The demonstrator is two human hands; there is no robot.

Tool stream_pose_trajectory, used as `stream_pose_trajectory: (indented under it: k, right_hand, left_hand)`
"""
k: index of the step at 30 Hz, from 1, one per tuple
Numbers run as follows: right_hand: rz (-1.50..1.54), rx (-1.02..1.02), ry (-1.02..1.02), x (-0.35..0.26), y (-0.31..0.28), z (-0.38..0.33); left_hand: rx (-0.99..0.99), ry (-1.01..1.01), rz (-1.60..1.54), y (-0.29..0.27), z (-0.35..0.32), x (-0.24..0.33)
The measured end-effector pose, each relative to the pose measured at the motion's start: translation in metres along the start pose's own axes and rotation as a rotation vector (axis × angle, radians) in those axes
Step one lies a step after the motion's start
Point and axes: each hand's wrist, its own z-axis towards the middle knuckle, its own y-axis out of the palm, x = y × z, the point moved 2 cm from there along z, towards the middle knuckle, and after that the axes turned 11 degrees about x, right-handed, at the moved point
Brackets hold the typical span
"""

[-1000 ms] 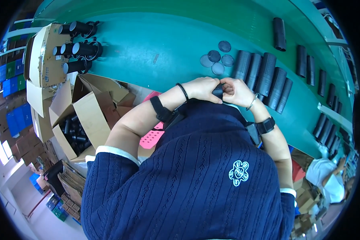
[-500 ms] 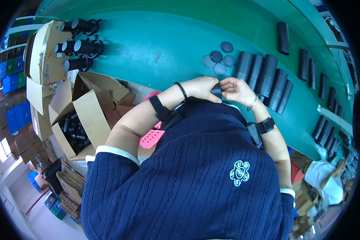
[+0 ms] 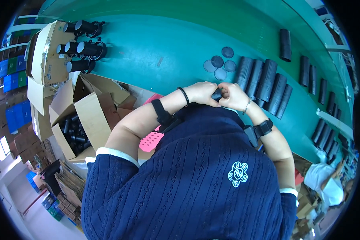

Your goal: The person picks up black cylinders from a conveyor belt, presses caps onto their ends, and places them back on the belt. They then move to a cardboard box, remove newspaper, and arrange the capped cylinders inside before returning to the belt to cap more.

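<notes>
Close to my body at the table's near edge, my left hand (image 3: 203, 93) is wrapped round a black perforated tube (image 3: 217, 95), of which only a short part shows. My right hand (image 3: 235, 96) meets it from the other side, fingers curled and pressed at the tube's end. Whether a small part sits between those fingers is hidden. Just beyond my hands lie several thin round dark discs (image 3: 217, 61) in a loose cluster. Beside my right hand, several black perforated tubes (image 3: 266, 80) lie side by side on the green table (image 3: 160, 44).
More black tubes (image 3: 305, 71) lie along the right of the table. Black cylinders with ring brackets (image 3: 90, 49) stand at the far left. Below them an open carton (image 3: 94, 118) holds black parts. A pink perforated sheet (image 3: 151, 141) shows beneath my left arm. Another person (image 3: 324, 180) is at the right.
My right hand's fingers have closed in on the tube's end, where they were looser before. Both hands have come slightly lower in the picture, and the tube shows less.
</notes>
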Motion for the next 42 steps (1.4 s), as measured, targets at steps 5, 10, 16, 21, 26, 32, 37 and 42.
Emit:
stream_pose_trajectory:
  k: [5,10,16,21,26,32,37,42]
  right_hand:
    - [0.022,0.168,-0.136,0.022,0.010,0.019]
    - [0.003,0.369,-0.158,0.023,-0.004,0.065]
    - [-0.143,0.496,-0.044,0.025,-0.021,0.137]
    - [-0.519,0.552,-0.133,0.054,-0.020,0.124]
    - [-0.611,0.613,-0.179,0.064,-0.019,0.117]
    - [-0.386,0.656,-0.479,-0.008,-0.030,0.070]
    - [0.286,0.436,-0.139,-0.012,-0.035,0.043]
    - [1.061,0.106,-0.215,-0.014,-0.017,0.022]
  left_hand:
    - [0.012,0.001,-0.007,-0.005,-0.008,-0.010]
    - [0.179,0.018,-0.220,-0.038,-0.025,-0.032]
    - [0.326,-0.098,-0.696,-0.082,-0.043,-0.056]
    - [0.300,-0.097,-0.908,-0.087,-0.043,-0.067]
    - [0.245,-0.131,-1.167,-0.084,-0.038,-0.066]
    - [0.093,-0.031,-1.191,-0.078,-0.032,-0.048]
    - [0.009,0.017,-1.138,-0.079,-0.029,-0.020]
    - [0.006,0.035,-1.233,-0.076,-0.027,-0.008]
